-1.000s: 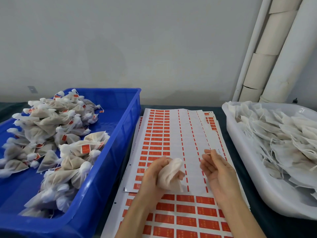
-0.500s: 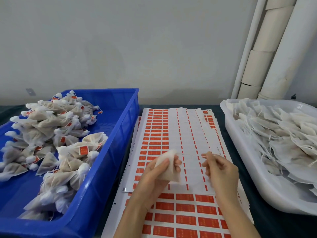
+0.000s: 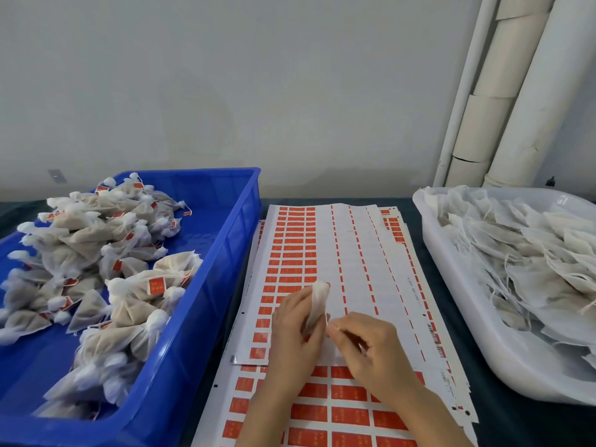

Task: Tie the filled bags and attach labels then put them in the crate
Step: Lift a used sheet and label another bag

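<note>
One soft white mesh bag [image 3: 317,301], bunched to a rounded tip, is grasped in the left hand [image 3: 295,330] above at least two stacked label sheets [image 3: 354,253] gridded with red rectangles. The right hand [image 3: 371,353] curls, fingertips meeting at the bag's near end; what they pinch I cannot tell. One blue plastic crate [image 3: 225,240], left, holds heaped tied bags [image 3: 129,285]; one white tray [image 3: 451,285], right, holds flat bags [image 3: 532,259].

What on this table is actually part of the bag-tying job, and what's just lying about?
Part of the job: the bag held in the left hand, the right hand pinching at it, label sheets, blue crate with labelled bags, white tub of waiting bags.
Just there: pipes in the corner, grey wall plate.
</note>
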The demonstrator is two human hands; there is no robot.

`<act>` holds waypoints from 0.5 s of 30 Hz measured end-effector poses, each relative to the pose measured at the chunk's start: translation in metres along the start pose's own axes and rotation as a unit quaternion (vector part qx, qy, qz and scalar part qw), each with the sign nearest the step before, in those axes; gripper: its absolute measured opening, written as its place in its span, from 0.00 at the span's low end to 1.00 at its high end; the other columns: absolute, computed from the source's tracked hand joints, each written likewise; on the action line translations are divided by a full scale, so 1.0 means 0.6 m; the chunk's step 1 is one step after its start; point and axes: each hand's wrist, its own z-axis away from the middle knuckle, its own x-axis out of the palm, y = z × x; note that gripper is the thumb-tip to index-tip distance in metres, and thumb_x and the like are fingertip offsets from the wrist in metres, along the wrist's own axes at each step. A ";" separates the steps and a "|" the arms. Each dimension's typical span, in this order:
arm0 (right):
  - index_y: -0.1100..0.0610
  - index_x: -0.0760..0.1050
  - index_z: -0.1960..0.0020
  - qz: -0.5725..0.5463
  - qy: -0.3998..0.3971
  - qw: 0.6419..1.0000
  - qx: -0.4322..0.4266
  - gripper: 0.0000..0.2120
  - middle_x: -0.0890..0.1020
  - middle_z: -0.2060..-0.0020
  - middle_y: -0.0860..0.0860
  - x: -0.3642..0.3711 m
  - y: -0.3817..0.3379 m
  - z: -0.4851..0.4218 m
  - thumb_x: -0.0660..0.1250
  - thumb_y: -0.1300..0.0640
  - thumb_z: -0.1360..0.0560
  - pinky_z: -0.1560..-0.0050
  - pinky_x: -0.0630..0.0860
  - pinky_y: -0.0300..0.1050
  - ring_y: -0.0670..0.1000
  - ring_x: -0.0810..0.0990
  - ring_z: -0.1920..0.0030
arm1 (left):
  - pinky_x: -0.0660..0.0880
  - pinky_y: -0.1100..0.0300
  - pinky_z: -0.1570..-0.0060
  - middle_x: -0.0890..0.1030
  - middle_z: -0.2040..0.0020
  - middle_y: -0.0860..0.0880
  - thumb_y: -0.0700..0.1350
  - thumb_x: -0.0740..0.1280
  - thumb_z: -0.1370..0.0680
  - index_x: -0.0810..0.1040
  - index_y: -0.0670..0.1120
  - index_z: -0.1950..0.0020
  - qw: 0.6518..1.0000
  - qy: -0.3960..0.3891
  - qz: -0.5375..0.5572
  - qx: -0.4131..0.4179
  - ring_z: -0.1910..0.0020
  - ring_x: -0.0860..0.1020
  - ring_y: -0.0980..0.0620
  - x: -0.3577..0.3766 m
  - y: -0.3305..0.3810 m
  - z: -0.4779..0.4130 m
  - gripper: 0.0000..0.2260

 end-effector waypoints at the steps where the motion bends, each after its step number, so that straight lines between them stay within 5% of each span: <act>1: 0.48 0.81 0.54 0.001 -0.005 1.000 -0.003 0.08 0.79 0.60 0.34 0.001 -0.001 0.001 0.64 0.48 0.25 0.55 0.75 0.26 0.39 0.79 0.54 | 0.66 0.71 0.40 0.72 0.40 0.67 0.50 0.67 0.23 0.71 0.64 0.38 1.000 -0.005 -0.006 0.002 0.37 0.69 0.65 0.002 -0.002 0.001 0.16; 3: 0.47 0.80 0.53 -0.002 -0.010 1.000 -0.008 0.09 0.78 0.59 0.34 0.002 -0.003 0.002 0.62 0.46 0.24 0.54 0.75 0.26 0.39 0.79 0.53 | 0.65 0.72 0.40 0.72 0.40 0.68 0.55 0.64 0.25 0.70 0.66 0.39 1.000 -0.009 -0.005 0.008 0.37 0.69 0.66 0.003 -0.001 0.002 0.15; 8: 0.49 0.79 0.57 -0.072 0.031 0.997 0.018 0.12 0.80 0.65 0.38 -0.004 -0.019 -0.002 0.61 0.45 0.23 0.60 0.75 0.31 0.44 0.80 0.59 | 0.72 0.65 0.43 0.80 0.47 0.61 0.49 0.59 0.19 0.77 0.60 0.41 0.996 -0.028 0.088 -0.007 0.43 0.76 0.60 -0.004 0.013 0.000 0.11; 11: 0.46 0.76 0.54 -0.109 0.106 0.984 0.095 0.03 0.80 0.59 0.39 -0.011 -0.018 -0.011 0.64 0.49 0.27 0.59 0.76 0.32 0.44 0.79 0.57 | 0.73 0.68 0.55 0.79 0.51 0.67 0.63 0.55 0.24 0.77 0.68 0.46 0.979 -0.086 0.148 -0.110 0.49 0.77 0.64 -0.013 0.029 0.005 0.13; 15: 0.41 0.72 0.47 -0.184 0.006 0.953 0.240 0.09 0.76 0.49 0.36 -0.005 -0.014 -0.018 0.66 0.54 0.23 0.56 0.72 0.28 0.41 0.76 0.49 | 0.71 0.69 0.57 0.74 0.44 0.59 0.63 0.57 0.27 0.70 0.58 0.40 0.948 -0.069 0.208 -0.232 0.47 0.75 0.59 -0.013 0.021 0.010 0.18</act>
